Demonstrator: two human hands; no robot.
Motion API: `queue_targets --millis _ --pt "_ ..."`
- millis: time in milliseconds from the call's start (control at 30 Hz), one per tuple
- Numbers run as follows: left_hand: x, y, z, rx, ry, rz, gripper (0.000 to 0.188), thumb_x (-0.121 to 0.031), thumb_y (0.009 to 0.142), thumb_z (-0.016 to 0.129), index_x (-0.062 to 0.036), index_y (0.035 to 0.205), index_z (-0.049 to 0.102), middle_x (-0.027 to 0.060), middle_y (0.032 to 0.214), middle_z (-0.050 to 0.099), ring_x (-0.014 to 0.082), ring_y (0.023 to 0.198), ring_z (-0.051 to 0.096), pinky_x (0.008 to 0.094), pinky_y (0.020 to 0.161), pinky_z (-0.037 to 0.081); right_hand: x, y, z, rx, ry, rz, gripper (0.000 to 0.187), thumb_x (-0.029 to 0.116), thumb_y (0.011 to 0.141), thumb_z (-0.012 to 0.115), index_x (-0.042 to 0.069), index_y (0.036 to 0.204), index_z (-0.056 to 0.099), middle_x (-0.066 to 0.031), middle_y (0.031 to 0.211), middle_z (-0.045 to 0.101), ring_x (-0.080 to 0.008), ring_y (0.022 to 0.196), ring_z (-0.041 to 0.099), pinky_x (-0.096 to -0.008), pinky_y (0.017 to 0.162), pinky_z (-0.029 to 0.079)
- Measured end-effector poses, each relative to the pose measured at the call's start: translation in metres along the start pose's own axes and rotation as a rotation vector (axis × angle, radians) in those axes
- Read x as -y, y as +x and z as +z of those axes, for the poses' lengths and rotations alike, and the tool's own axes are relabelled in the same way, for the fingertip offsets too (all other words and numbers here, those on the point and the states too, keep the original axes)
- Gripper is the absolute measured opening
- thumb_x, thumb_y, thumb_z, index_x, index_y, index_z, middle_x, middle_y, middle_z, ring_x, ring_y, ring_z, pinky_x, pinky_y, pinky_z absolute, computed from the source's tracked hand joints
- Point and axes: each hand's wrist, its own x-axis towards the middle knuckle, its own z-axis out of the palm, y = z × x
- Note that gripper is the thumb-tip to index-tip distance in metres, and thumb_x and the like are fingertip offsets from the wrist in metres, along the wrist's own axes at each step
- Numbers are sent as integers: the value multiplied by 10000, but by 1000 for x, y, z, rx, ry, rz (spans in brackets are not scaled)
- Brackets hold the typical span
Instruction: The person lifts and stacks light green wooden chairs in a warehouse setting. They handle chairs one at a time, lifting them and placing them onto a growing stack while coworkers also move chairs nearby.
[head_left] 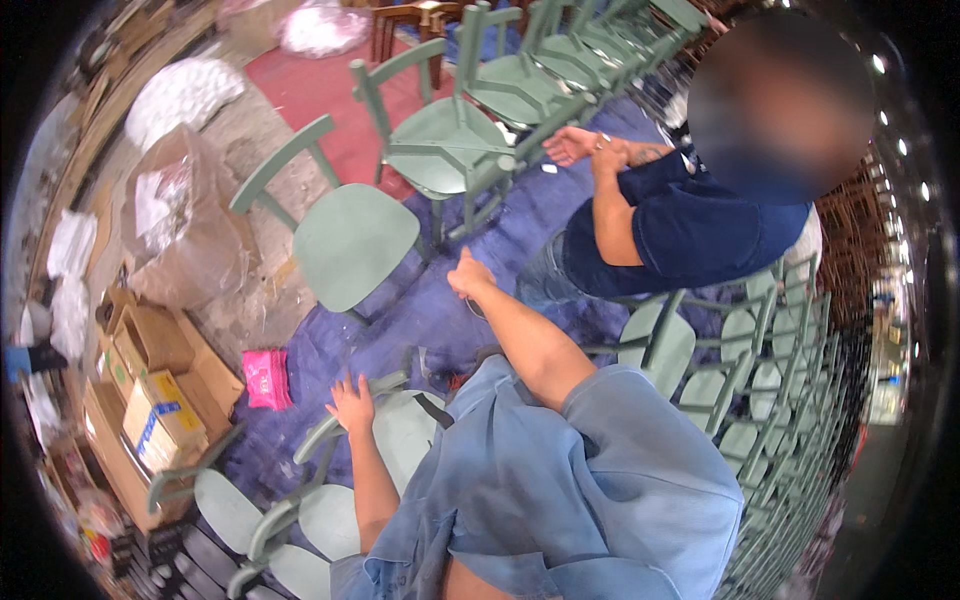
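Observation:
My left hand (pixel 352 402) is open with its fingers spread, just above the curved back of a pale green wooden chair (pixel 408 432); I cannot tell whether it touches. Nothing shows in it. Out ahead, my right hand (pixel 468 275) has one finger stretched out and the others partly curled. It is empty and points toward the green chairs. Nearest to it stand a single green chair (pixel 357 245) with a rounded seat, and another green chair (pixel 440 145) with a second one upturned on or against it.
A co-worker in a dark blue shirt (pixel 700 225) stands at the right, hands together. Rows of green chairs (pixel 660 340) fill the right side. At the left lie cardboard boxes (pixel 165 420), a pink package (pixel 266 380) and a large plastic bag (pixel 190 220). Blue sheeting (pixel 300 440) covers the floor.

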Motion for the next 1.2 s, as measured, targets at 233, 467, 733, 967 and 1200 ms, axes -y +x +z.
queue_targets --millis 233,467,733,967,1200 --pt "14 19 14 212 160 16 653 -617 1043 343 -161 1334 708 159 1339 681 384 1345 546 635 1230 166 -63 10 -37 -153 -34 -196 669 250 858 584 189 1518 491 -205 1222 724 -359 1152 691 -479 998 534" --pt "7 26 12 257 148 -10 700 -655 1021 328 -156 1287 740 184 1263 718 406 1281 596 601 1222 185 -207 -19 6 346 -190 -523 503 354 877 631 167 1344 657 -147 1360 671 -363 1237 640 -477 1049 504" --pt "8 31 8 315 134 -52 671 -625 1018 347 -154 1314 722 184 1341 683 418 1352 547 612 1234 150 -426 20 40 254 -266 -316 468 421 925 602 72 1216 711 -191 1252 706 -382 1143 676 -496 990 520" --pt "3 28 10 280 180 -56 722 -668 1016 313 -154 1313 724 178 1355 677 404 1367 532 600 1230 177 -458 52 52 167 -459 -666 364 332 943 555 66 1089 756 -204 1117 740 -357 1084 696 -496 935 538" --pt "3 16 3 269 208 -37 742 -667 1033 259 -163 1288 741 171 1326 692 359 1323 577 586 1175 279 -350 9 -7 212 -301 -289 423 323 860 658 119 1229 694 -184 1201 725 -354 1113 691 -452 946 542"
